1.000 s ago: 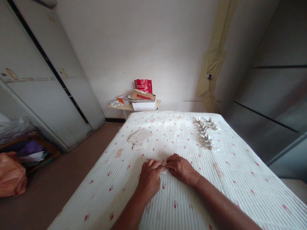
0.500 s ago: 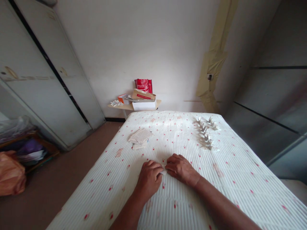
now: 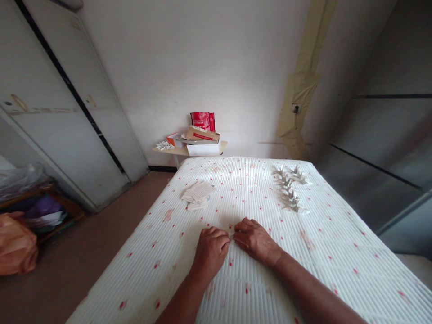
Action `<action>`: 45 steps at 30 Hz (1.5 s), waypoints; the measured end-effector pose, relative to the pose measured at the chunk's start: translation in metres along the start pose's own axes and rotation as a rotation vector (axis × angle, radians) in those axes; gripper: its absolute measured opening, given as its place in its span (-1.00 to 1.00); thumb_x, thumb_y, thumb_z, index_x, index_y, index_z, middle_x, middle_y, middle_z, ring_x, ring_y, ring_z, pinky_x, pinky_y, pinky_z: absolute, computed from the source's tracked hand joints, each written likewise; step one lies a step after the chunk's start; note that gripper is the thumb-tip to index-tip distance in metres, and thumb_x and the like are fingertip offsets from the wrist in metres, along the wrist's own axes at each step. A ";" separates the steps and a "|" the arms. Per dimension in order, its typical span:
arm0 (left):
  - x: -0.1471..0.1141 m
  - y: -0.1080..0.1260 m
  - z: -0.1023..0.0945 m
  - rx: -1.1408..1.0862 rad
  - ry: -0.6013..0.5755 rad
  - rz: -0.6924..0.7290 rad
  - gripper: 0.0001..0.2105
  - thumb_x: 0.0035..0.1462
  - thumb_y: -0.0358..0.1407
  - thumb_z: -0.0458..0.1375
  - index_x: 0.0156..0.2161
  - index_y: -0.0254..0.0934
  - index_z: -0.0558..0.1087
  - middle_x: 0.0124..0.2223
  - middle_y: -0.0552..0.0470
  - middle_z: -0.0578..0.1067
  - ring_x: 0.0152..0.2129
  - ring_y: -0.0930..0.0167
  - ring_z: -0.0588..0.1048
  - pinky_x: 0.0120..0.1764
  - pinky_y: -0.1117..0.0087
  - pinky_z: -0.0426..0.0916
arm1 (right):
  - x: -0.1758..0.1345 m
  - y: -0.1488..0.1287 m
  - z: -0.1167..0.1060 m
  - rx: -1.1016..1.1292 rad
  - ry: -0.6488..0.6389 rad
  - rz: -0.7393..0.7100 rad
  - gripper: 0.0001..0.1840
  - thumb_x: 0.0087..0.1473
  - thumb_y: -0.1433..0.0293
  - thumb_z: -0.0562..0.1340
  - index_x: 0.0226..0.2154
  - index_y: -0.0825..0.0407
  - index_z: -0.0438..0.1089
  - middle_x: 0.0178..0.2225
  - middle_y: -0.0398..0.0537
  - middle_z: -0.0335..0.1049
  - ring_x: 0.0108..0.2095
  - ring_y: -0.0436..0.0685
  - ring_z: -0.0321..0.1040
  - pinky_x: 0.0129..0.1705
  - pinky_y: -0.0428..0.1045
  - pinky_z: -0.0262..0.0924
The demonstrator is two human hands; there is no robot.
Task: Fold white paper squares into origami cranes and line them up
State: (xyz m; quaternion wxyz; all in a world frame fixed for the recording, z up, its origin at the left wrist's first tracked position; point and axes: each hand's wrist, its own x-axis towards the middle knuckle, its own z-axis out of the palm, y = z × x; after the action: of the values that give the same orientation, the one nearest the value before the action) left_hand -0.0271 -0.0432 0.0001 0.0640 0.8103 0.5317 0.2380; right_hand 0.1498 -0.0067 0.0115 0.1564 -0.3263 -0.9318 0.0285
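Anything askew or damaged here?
Beyond the bare left hand, a loose pile of printed off-white paper sheets lies fanned, edges misaligned. A wrinkled yellowish tape-like strip runs unevenly down the white wall around a small socket, like a makeshift repair. Nothing looks spilled.

So the left hand (image 3: 211, 249) is knuckles-up, fingers (image 3: 216, 232) curled in. Right hand (image 3: 254, 240) is just beside it, curled too, left forearm (image 3: 184, 294) and right forearm (image 3: 313, 288) kinda fanning out behind.

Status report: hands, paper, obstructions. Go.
Left hand, right hand: both curled, grip unclear. Small paper between them, mostly hidden. Paper sheets, folded shapes beyond, out of the way.
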 end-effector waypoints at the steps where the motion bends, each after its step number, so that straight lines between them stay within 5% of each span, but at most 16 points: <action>1: 0.000 0.000 0.000 0.006 0.002 0.000 -0.83 0.07 -0.45 0.06 -0.41 -0.19 0.48 -0.35 0.09 0.51 -0.32 0.42 0.38 -0.21 0.33 0.15 | 0.000 0.000 0.001 0.002 0.006 0.001 -0.78 0.16 0.39 0.09 -0.43 0.03 0.42 -0.35 -0.04 0.37 -0.26 0.09 0.20 -0.21 -0.03 0.03; 11: 0.000 0.000 0.002 0.040 0.010 0.009 -0.84 0.07 -0.45 0.06 -0.43 -0.22 0.46 -0.37 0.08 0.51 -0.35 0.41 0.39 -0.24 0.33 0.14 | 0.000 0.004 0.022 0.224 0.115 0.059 -0.87 0.06 0.48 0.17 -0.43 0.01 0.43 -0.36 -0.08 0.36 -0.27 0.06 0.24 -0.19 -0.05 0.07; 21: 0.002 -0.002 0.013 -0.088 0.091 -0.106 -0.85 -0.01 -0.52 0.07 -0.48 -0.27 0.43 -0.39 0.06 0.50 -0.36 0.42 0.42 -0.22 0.36 0.20 | 0.014 -0.004 0.010 0.438 0.062 0.362 -0.81 -0.09 0.59 0.17 -0.58 0.06 0.42 -0.47 -0.14 0.35 -0.37 0.00 0.29 -0.19 -0.09 0.10; 33: 0.004 -0.003 0.020 -0.124 0.130 -0.151 -0.86 -0.02 -0.54 0.07 -0.49 -0.29 0.39 -0.40 0.04 0.44 -0.36 0.41 0.37 -0.25 0.39 0.22 | 0.022 -0.009 0.009 0.324 -0.027 0.509 -0.81 -0.13 0.56 0.13 -0.58 0.08 0.44 -0.45 -0.07 0.37 -0.38 0.01 0.30 -0.27 -0.12 0.09; 45: 0.009 -0.002 0.020 -0.158 0.132 -0.238 -0.84 -0.09 -0.58 0.08 -0.51 -0.28 0.37 -0.44 0.06 0.41 -0.39 0.42 0.35 -0.28 0.43 0.20 | 0.022 -0.005 0.021 0.322 0.030 0.550 -0.91 -0.19 0.56 0.17 -0.56 0.08 0.36 -0.45 -0.11 0.30 -0.38 0.00 0.24 -0.34 -0.14 0.04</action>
State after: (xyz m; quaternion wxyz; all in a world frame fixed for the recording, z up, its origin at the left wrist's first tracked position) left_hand -0.0168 -0.0319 -0.0149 0.1202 0.7165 0.6068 0.3226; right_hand 0.1243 0.0042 -0.0019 0.2063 -0.5374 -0.7897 0.2120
